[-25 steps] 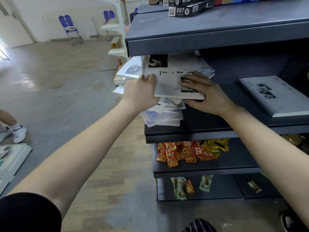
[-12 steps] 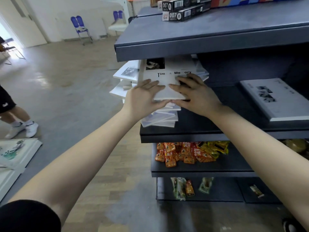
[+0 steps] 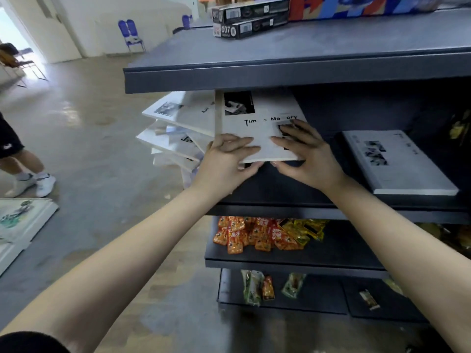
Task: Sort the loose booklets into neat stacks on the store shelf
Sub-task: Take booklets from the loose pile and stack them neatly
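Note:
A white booklet (image 3: 257, 131) printed "Time & Memory" hangs just above the dark middle shelf (image 3: 280, 192). My left hand (image 3: 226, 161) pinches its near left corner, fingers on top and thumb under the edge. My right hand (image 3: 305, 154) holds the near right part the same way, fingers spread on the cover. To the left, a crooked pile of loose booklets (image 3: 175, 133) overhangs the shelf's end. A neat white stack (image 3: 402, 169) lies further right on the same shelf.
The upper shelf board (image 3: 280, 72) sits close above the booklets and carries black "007" boxes (image 3: 249, 21). Orange and yellow snack packets (image 3: 265, 235) fill the shelf below. A person's legs (image 3: 28, 164) and flat boards (image 3: 23, 220) are on the floor at left.
The top booklet has shifted right, off the crooked pile. Both hands moved with it, and their thumbs now sit under its near edge. My view has drawn closer to the shelf.

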A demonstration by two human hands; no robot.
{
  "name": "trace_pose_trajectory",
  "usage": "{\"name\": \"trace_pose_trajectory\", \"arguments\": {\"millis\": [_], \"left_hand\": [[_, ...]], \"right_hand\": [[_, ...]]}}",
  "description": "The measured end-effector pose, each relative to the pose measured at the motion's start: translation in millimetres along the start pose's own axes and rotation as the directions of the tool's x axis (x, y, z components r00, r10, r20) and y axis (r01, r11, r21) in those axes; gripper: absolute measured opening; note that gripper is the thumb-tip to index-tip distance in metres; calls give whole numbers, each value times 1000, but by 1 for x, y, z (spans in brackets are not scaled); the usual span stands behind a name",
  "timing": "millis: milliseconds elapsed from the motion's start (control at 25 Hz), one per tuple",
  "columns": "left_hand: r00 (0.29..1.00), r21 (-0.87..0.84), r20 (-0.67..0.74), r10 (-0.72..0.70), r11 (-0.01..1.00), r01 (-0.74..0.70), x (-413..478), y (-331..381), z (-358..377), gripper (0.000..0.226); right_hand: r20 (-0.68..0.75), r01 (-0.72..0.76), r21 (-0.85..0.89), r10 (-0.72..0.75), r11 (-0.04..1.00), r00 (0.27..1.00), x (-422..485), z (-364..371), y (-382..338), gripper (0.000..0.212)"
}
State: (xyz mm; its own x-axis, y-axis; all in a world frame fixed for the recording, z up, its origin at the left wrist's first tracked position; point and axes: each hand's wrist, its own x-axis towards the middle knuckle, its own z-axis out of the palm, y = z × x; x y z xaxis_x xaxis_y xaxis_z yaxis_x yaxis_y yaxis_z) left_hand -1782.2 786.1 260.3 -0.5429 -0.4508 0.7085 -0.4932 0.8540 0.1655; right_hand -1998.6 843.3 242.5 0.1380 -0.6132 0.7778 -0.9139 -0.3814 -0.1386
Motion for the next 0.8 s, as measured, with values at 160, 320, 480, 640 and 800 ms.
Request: {"name": "trace_pose_trajectory", "arguments": {"millis": [160, 320, 480, 640, 800], "left_hand": [[999, -28, -28, 37, 999, -38, 18, 54, 39, 36], [998, -96, -13, 64, 993, -65, 34, 106, 87, 36], [997, -196, 3, 75, 978, -73, 39, 166, 138, 33], [992, -294, 58, 115, 951, -93, 37, 212, 179, 34], [900, -201, 416, 131, 978, -50, 25, 227, 223, 46]], "right_hand": [[-19, -9, -16, 9, 1000, 1000, -32, -48, 41, 46], [-25, -39, -62, 38, 997, 999, -75, -96, 83, 47], [28, -73, -114, 77, 991, 997, -126, -141, 123, 49], [105, -189, -127, 202, 974, 974, -176, -170, 151, 51], [330, -231, -205, 290, 951, 898, -231, -170, 186, 63]]}}
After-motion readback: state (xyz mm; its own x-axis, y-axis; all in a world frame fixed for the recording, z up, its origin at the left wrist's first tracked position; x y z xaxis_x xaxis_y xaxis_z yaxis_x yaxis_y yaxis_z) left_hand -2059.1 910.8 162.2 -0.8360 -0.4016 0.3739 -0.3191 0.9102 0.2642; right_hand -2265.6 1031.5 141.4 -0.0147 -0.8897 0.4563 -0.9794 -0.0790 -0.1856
